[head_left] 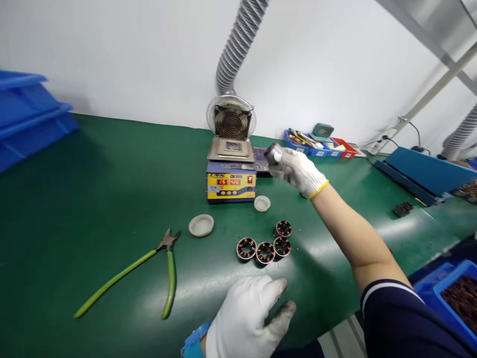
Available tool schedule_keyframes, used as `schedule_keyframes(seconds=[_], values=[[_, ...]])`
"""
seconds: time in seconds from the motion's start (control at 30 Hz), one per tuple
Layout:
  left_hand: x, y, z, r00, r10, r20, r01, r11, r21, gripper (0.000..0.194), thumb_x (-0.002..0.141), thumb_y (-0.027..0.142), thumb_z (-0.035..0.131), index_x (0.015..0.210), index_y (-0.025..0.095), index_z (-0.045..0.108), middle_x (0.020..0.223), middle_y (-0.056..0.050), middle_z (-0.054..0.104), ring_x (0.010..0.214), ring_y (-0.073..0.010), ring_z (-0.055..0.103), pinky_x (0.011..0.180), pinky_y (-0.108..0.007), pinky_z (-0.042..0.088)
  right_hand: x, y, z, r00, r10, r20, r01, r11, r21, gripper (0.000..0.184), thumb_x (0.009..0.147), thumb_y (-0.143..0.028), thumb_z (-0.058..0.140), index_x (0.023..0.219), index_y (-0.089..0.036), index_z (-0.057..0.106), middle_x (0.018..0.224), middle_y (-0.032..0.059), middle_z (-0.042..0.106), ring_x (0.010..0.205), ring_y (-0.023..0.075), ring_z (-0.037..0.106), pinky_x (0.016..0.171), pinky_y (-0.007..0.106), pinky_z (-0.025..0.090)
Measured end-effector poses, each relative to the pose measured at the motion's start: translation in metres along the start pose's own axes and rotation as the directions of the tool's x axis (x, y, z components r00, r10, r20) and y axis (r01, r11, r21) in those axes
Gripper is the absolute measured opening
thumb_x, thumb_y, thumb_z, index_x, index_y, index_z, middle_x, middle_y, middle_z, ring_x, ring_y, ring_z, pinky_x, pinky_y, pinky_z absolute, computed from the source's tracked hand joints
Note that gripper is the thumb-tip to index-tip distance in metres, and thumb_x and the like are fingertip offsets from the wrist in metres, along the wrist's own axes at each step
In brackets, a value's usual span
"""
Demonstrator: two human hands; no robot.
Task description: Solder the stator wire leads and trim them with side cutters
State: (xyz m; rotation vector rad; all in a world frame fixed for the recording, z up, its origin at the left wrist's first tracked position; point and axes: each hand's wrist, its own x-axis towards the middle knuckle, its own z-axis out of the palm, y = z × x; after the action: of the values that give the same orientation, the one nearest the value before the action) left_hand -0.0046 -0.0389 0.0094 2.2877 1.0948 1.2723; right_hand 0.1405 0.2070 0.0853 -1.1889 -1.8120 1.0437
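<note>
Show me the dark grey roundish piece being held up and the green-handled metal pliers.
Dark grey roundish piece point(273, 153): head view, middle of its exposed part.
Green-handled metal pliers point(168, 244): head view, on the pivot.

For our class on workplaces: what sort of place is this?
Probably a workshop or factory: pliers and four rings on a bench, with a ribbed hose above a unit with a digital readout.

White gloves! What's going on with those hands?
The person's gloved right hand holds a small grey, round piece up above the green table; it's too blurred to name. The gloved left hand is open and empty, near four black rings. Farther back stands a yellow-and-blue machine with red numbers lit.
</note>
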Motion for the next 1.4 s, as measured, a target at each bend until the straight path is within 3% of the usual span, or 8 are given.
schedule_keyframes(seconds=[0.33,0.5,0.7,0.8,1.03,1.2,1.3,1.4], values=[[-0.006,-0.002,0.007,0.996,0.068,0.049,-0.068,0.998,-0.012,0.02,0.092,0.03,0.05,0.106,0.018,0.056,0.074,-0.004,0.069,0.063,-0.0174,0.067,0.055,-0.028,0.054,-0.141,0.105,-0.026,0.99,0.143,-0.005,-0.141,0.967,-0.213,0.06,0.06,-0.024,0.079,0.117,-0.019,0.06,0.134,0.01,0.056,0.13,0.0281,0.047,0.113,0.047,0.033],[-0.005,-0.005,0.006,0.998,0.034,0.048,-0.033,0.999,-0.018,0.021,0.089,0.026,0.055,0.108,0.019,0.057,0.08,-0.004,0.071,0.07,-0.0165,0.07,0.063,-0.026,0.056,-0.134,0.097,-0.058,0.974,0.098,0.202,-0.026,0.943,-0.332,0.075,0.063,-0.029,0.079,0.133,-0.023,0.052,0.136,0.0083,0.054,0.124,0.0267,0.053,0.109,0.044,0.04],[-0.004,-0.004,0.006,0.998,0.031,0.06,-0.03,0.999,-0.022,0.02,0.088,0.025,0.056,0.107,0.019,0.059,0.077,-0.003,0.071,0.068,-0.0157,0.069,0.061,-0.025,0.056,-0.095,0.115,-0.077,0.944,-0.116,-0.308,-0.134,0.719,-0.682,0.051,0.079,-0.029,0.061,0.127,-0.014,0.055,0.138,0.0168,0.049,0.132,0.0308,0.041,0.113,0.051,0.028],[-0.004,-0.003,0.006,0.998,0.02,0.059,-0.019,1.0,-0.014,0.02,0.087,0.025,0.057,0.105,0.018,0.061,0.078,-0.003,0.072,0.068,-0.0157,0.069,0.062,-0.025,0.057,-0.085,0.132,-0.069,0.927,-0.121,-0.356,-0.234,0.557,-0.797,0.038,0.077,-0.03,0.064,0.11,-0.012,0.063,0.135,0.0204,0.049,0.131,0.0367,0.038,0.109,0.054,0.028],[-0.005,-0.001,0.006,0.976,-0.215,-0.033,0.209,0.968,-0.142,0.018,0.082,0.026,0.064,0.099,0.02,0.067,0.082,-0.003,0.074,0.069,-0.0154,0.07,0.062,-0.023,0.057,-0.094,0.118,-0.062,0.931,-0.14,-0.336,-0.187,0.609,-0.771,0.019,0.073,-0.028,0.067,0.087,-0.016,0.063,0.134,0.0164,0.051,0.136,0.0333,0.032,0.112,0.051,0.026],[0.001,0.003,0.002,0.695,-0.699,0.169,0.619,0.462,-0.635,0.04,0.092,0.046,0.051,0.122,0.02,0.055,0.091,-0.006,0.071,0.061,-0.0145,0.064,0.051,-0.026,0.053,-0.128,0.037,-0.019,0.962,-0.272,-0.015,0.255,0.92,-0.297,0.021,0.076,-0.035,0.068,0.088,-0.023,0.056,0.139,0.0094,0.048,0.132,0.0258,0.044,0.106,0.047,0.038],[0.003,0.001,0.002,0.665,-0.677,0.316,0.544,0.149,-0.825,0.051,0.094,0.054,0.041,0.132,0.022,0.044,0.088,-0.005,0.067,0.067,-0.0164,0.063,0.051,-0.028,0.051,-0.152,-0.002,0.022,0.895,-0.379,0.236,0.408,0.909,-0.087,0.023,0.075,-0.036,0.073,0.085,-0.026,0.055,0.135,0.0063,0.053,0.135,0.0243,0.04,0.11,0.046,0.035],[0.007,0.0,-0.001,0.613,-0.696,0.374,0.486,-0.041,-0.873,0.045,0.091,0.057,0.045,0.112,0.018,0.056,0.07,-0.001,0.061,0.054,-0.0118,0.054,0.045,-0.023,0.042,-0.163,-0.013,0.045,0.875,-0.44,0.204,0.446,0.895,0.014,0.025,0.074,-0.039,0.076,0.085,-0.027,0.058,0.122,0.0068,0.061,0.132,0.0251,0.044,0.113,0.046,0.032]])
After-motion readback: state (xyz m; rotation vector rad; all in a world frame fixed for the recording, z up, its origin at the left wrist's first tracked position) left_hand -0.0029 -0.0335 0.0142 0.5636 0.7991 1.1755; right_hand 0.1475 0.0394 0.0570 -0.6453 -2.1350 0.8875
